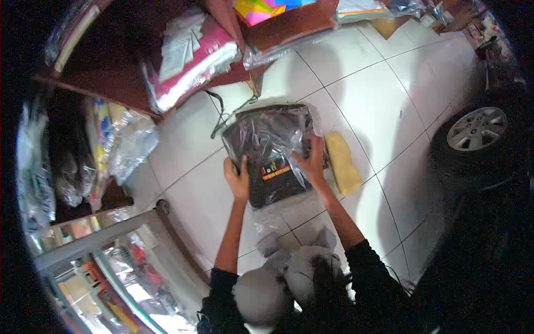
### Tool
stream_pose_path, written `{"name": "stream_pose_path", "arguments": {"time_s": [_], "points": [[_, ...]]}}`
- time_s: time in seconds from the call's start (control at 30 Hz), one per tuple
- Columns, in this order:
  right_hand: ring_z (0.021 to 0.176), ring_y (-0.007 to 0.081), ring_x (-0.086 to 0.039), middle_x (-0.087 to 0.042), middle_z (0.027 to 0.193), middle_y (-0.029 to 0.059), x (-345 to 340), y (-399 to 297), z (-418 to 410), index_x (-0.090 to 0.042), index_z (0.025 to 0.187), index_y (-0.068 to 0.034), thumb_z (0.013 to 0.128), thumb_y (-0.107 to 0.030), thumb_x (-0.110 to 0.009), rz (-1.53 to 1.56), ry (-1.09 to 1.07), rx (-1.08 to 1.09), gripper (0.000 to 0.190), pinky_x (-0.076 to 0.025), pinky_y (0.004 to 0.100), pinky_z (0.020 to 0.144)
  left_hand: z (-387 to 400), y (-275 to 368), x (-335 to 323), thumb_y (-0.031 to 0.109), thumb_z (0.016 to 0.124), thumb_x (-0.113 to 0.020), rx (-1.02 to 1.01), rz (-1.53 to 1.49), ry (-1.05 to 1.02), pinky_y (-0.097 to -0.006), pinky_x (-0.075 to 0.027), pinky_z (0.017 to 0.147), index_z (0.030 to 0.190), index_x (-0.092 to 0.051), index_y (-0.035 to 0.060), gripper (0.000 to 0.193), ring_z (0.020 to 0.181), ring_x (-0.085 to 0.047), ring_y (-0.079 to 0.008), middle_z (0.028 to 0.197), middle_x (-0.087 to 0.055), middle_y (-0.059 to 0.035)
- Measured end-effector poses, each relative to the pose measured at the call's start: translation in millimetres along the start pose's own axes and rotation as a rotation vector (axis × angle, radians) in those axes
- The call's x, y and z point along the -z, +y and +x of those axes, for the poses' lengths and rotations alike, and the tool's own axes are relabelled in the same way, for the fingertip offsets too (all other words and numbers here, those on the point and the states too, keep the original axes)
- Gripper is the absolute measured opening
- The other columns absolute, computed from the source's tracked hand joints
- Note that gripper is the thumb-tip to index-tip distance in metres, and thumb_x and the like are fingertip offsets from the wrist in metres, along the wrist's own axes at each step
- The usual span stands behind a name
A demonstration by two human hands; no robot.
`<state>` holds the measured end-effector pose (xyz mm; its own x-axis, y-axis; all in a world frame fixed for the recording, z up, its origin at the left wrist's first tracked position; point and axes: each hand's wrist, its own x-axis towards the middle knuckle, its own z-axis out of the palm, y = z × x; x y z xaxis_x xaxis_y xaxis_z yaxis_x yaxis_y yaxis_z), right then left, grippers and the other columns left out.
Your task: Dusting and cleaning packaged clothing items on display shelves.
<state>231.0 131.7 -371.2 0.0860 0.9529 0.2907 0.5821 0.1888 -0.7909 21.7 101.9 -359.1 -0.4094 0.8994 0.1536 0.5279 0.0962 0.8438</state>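
A folded black garment in a clear plastic bag point(275, 146), with a small colourful print, lies before me at the middle of the view. My left hand point(237, 175) grips its left edge, thumb on top and fingers at the side. My right hand point(312, 160) is on its right side, thumb over the plastic and fingers along the edge. Loose clear plastic hangs past the near edge of the bundle. Just right of it, on the tiled floor, is a yellow cloth-like item point(343, 163).
Brown wooden shelving point(288, 31) with packets runs along the top. A plastic-wrapped pink bundle point(196, 62) sits upper left. A glass-topped case point(125, 267) stands lower left. A dark strap point(217, 112) lies beyond the bag. A vehicle wheel point(477, 128) is at the right.
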Motion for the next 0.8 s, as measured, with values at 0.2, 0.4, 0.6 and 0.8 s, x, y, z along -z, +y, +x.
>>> {"name": "stream_pose_path", "arguments": {"time_s": [0.2, 0.4, 0.6, 0.8], "points": [[0.102, 0.0255, -0.05, -0.047, 0.111, 0.0165, 23, -102, -4, -0.031, 0.117, -0.002, 0.072, -0.002, -0.064, 0.341, -0.251, -0.337, 0.056, -0.04, 0.033, 0.086, -29, 92, 80, 0.004, 0.074, -0.058, -0.341, 0.205, -0.099, -0.0389, -0.037, 0.077, 0.097, -0.048, -0.0017, 0.025, 0.095, -0.044, -0.0377, 0.097, -0.048, -0.0208], [0.101, 0.0188, -0.049, -0.048, 0.109, 0.0117, 117, -231, 28, -0.025, 0.121, -0.005, 0.074, 0.004, -0.061, 0.485, 0.078, -0.303, 0.059, -0.04, 0.0301, 0.086, -4, 237, 169, -0.001, 0.071, -0.056, -0.215, -0.019, -0.205, -0.0432, -0.041, 0.067, 0.101, -0.045, -0.001, 0.032, 0.077, -0.053, -0.0373, 0.088, -0.054, -0.0207], [0.089, 0.0157, -0.054, -0.055, 0.098, 0.0104, 202, -309, 80, -0.04, 0.12, 0.0, 0.077, 0.001, -0.063, 0.17, 0.282, -0.289, 0.049, -0.042, 0.0261, 0.079, 42, 406, 185, 0.006, 0.086, -0.053, 0.009, -0.171, -0.157, -0.0377, -0.04, 0.079, 0.119, -0.036, -0.0023, 0.038, 0.087, -0.053, -0.0305, 0.097, -0.052, -0.0218], [0.099, 0.0243, -0.053, -0.055, 0.106, 0.0171, 271, -338, 170, -0.043, 0.122, 0.0, 0.078, 0.001, -0.061, 0.184, 0.442, -0.119, 0.047, -0.043, 0.0321, 0.084, 102, 474, 164, -0.006, 0.081, -0.044, -0.381, -0.023, -0.348, -0.0407, -0.044, 0.082, 0.124, -0.047, 0.0056, 0.044, 0.096, -0.055, -0.0406, 0.114, -0.053, -0.0241]]}}
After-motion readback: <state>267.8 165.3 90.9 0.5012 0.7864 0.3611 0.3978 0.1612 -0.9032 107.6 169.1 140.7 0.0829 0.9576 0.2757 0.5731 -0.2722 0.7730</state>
